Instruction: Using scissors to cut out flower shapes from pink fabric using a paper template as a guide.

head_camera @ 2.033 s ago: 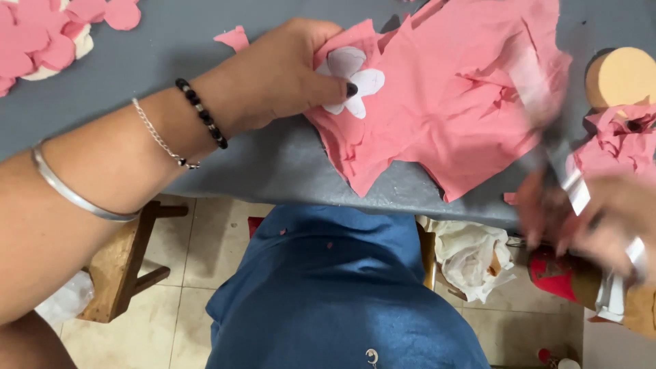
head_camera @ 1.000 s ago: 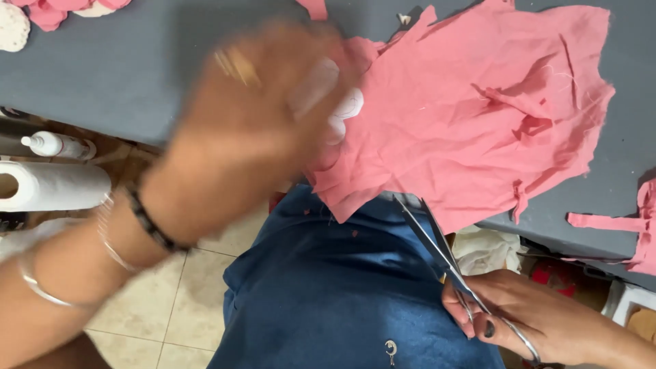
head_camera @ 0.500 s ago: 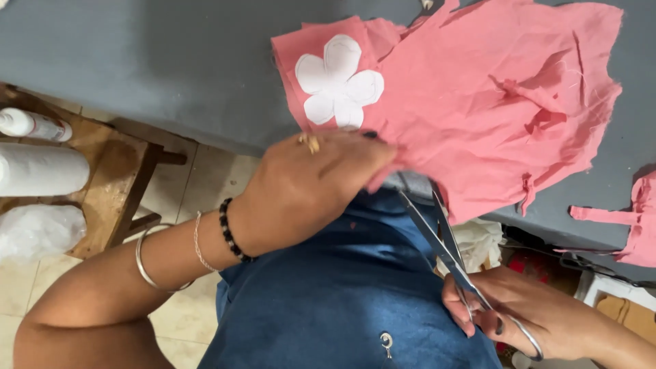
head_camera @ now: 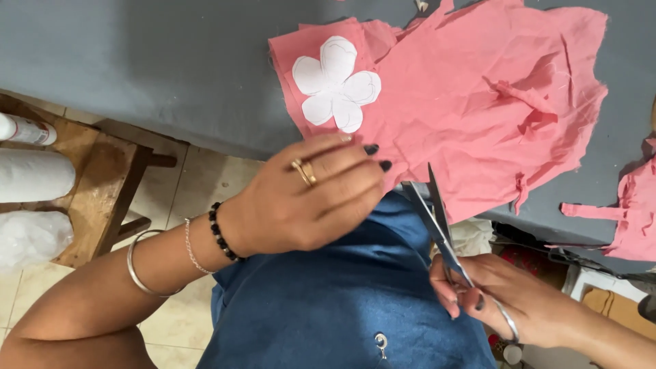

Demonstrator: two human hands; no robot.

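Nearest the camera lay the person's lap in blue denim (head_camera: 328,307), with a small metal stud on it. Just above it, at the lower right, the right hand (head_camera: 509,301) was closed around the handles of a pair of scissors (head_camera: 444,232), fingers through the loops. The blades stood slightly apart and pointed up toward the lower edge of the pink cloth (head_camera: 478,109), their tips at or just under that edge.

The left hand (head_camera: 307,198) sat over the middle of the view, a ring on one finger, beads and bangles at the wrist. Its dark-nailed fingertips (head_camera: 372,150) pressed on the near edge of the pink cloth, holding it where it hung off the table; whether the thumb pinched from below could not be told.

Farther on, the cloth spread across the grey table (head_camera: 150,75), ragged at its borders. A white flower-shaped paper template (head_camera: 336,85) with five petals lay on the cloth's left corner, just beyond the left fingertips. More pink scraps (head_camera: 635,212) lay at the table's right edge, apart from the main piece.

On the left, below the table, a wooden stool (head_camera: 102,184) carried white rolls (head_camera: 31,174) and a white bottle; their contents were not visible.
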